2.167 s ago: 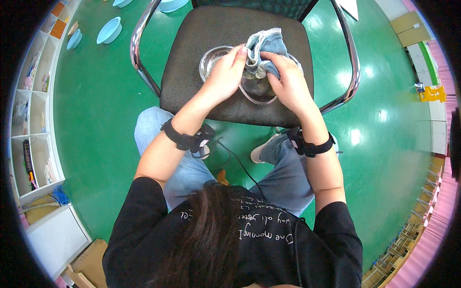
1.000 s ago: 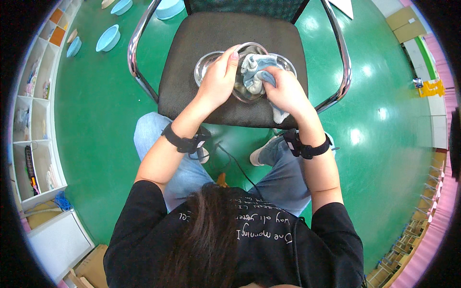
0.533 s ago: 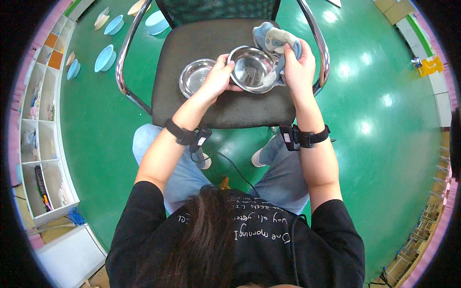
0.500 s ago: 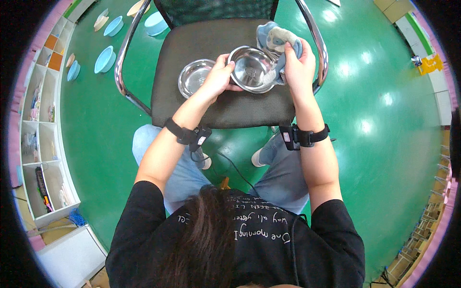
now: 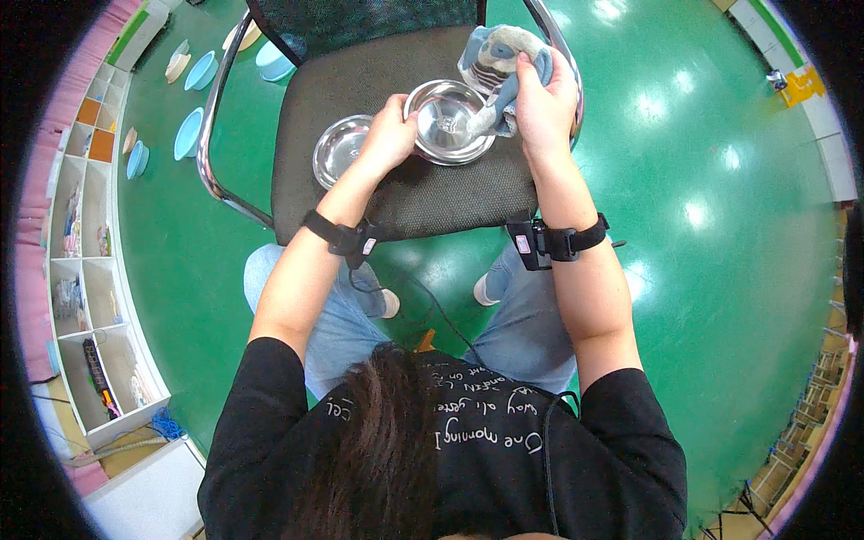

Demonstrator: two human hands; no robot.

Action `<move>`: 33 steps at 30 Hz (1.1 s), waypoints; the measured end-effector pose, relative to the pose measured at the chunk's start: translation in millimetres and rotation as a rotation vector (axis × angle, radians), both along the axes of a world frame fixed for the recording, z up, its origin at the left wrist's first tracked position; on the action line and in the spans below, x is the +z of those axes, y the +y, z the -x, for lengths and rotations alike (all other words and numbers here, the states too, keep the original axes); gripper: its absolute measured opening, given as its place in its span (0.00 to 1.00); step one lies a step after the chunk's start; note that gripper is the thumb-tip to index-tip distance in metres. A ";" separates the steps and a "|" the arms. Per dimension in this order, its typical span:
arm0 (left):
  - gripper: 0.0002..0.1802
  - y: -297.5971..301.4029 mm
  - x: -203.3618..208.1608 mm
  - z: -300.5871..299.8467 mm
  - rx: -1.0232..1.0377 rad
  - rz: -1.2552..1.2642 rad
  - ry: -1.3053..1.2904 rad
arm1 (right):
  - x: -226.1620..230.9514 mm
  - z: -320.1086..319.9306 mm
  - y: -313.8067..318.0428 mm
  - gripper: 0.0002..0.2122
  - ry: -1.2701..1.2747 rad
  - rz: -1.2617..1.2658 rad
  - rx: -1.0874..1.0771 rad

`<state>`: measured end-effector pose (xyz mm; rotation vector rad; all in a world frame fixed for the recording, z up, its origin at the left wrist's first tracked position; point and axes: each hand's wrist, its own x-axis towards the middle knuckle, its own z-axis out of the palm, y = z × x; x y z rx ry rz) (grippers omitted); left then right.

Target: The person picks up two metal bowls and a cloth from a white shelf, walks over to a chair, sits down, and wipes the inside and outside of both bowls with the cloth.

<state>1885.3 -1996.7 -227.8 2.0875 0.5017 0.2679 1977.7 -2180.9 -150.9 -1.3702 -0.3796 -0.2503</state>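
Between both grips: a shiny metal bowl (image 5: 443,112), open side up; whether it touches the seat cannot be told.
Left hand (image 5: 392,137): closed on the bowl's left edge, thumb at the rim.
Right hand (image 5: 547,103): pinching a blue-and-white cloth (image 5: 502,56), which spreads up and left of the pinch; its lower end overlaps the bowl's right side.
Second bowl (image 5: 338,149): also metal, just left of the left grip.
Chair seat (image 5: 432,205): dark, below both grips.
Blue basins (image 5: 188,134): on green floor (image 5: 693,306), well left of the grips.
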 end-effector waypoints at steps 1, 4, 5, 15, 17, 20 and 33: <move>0.20 -0.8 6.3 -0.4 0.000 -0.187 -0.048 | -0.8 -1.6 -1.2 0.08 0.015 -0.039 0.029; 0.22 -6.4 28.2 2.9 -0.003 -0.065 0.142 | -6.2 -7.6 -3.0 0.08 0.022 -0.079 0.064; 0.22 -7.8 30.0 6.5 0.017 -0.021 0.082 | -7.8 -8.5 -3.2 0.08 0.013 -0.081 0.075; 0.18 64.5 27.5 45.7 0.068 -0.818 0.047 | -6.0 -2.2 -2.4 0.08 -0.016 -0.002 0.031; 0.19 81.1 25.1 58.7 0.093 -0.827 0.209 | -5.1 -1.0 -0.7 0.09 -0.003 -0.030 0.054; 0.14 94.1 25.3 68.3 0.017 -0.619 0.229 | -4.0 1.8 1.4 0.09 0.036 -0.018 0.086; 0.15 110.7 8.3 63.4 0.118 -0.698 0.304 | -10.5 2.6 4.8 0.08 0.077 -0.029 0.123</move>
